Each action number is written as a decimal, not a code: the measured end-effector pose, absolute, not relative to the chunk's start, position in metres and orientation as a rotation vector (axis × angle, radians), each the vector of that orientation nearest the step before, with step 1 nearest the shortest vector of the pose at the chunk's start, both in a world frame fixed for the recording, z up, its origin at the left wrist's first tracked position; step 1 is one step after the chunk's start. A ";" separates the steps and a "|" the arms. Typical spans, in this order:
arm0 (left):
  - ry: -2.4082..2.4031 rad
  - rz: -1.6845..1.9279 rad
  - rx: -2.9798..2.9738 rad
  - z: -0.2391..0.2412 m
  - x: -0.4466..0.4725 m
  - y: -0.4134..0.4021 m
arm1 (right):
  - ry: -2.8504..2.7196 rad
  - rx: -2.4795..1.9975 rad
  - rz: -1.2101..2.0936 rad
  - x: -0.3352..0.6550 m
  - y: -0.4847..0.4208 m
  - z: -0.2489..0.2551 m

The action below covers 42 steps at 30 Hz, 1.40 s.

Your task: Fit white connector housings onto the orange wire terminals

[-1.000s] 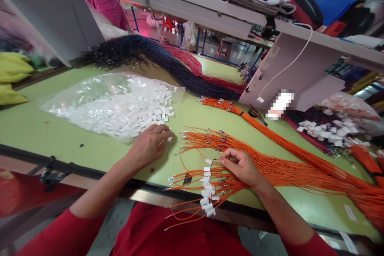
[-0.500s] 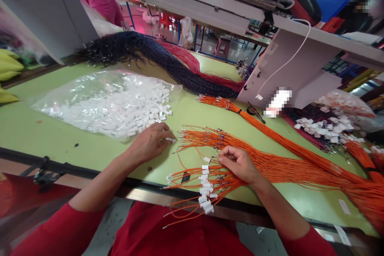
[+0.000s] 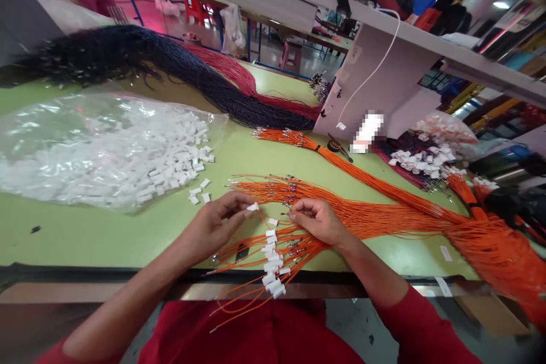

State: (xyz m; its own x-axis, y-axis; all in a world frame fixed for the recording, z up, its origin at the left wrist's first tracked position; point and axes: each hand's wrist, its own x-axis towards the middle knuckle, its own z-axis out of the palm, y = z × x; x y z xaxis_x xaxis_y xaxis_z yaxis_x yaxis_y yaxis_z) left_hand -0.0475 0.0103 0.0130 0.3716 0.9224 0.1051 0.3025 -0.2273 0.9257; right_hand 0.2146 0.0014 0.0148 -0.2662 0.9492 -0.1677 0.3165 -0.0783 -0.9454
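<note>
My left hand pinches a small white plastic connector between thumb and fingertips, just above the green table. A hand's width to the right, my right hand is closed on the ends of orange wires with metal terminals. Below and between the two hands lie several orange wires fitted with white connectors, reaching over the table's front edge. A clear bag of loose white connectors lies open to the left, with a few spilled pieces near my left hand.
Thick bundles of dark blue wires and red wires curve across the far side of the green table. A white box with a white cable stands behind. More white connectors and orange wires lie at the right. Scissors lie beside the box.
My left hand left the spilled pile by the bag and moved right toward my right hand, now holding a white connector. The view has shifted to the right.
</note>
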 end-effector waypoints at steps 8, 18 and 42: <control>0.870 0.766 1.263 -0.004 -0.004 0.000 | -1.591 -1.388 1.339 0.214 -0.002 0.019; 0.874 0.717 1.238 0.000 0.007 -0.002 | -1.633 -1.402 1.294 0.213 -0.003 0.022; 1.008 0.846 1.477 -0.013 0.016 -0.008 | -1.733 -1.350 1.273 0.211 -0.005 0.022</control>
State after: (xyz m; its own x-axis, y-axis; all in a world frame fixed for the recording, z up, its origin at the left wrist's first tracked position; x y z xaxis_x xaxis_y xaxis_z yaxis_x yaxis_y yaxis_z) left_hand 0.0163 -0.0080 -0.0130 0.3821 0.9239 -0.0218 0.1385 -0.0339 0.9898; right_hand 0.2109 -0.0053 0.0222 -0.3084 0.9460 -0.0995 0.3780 0.0258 -0.9255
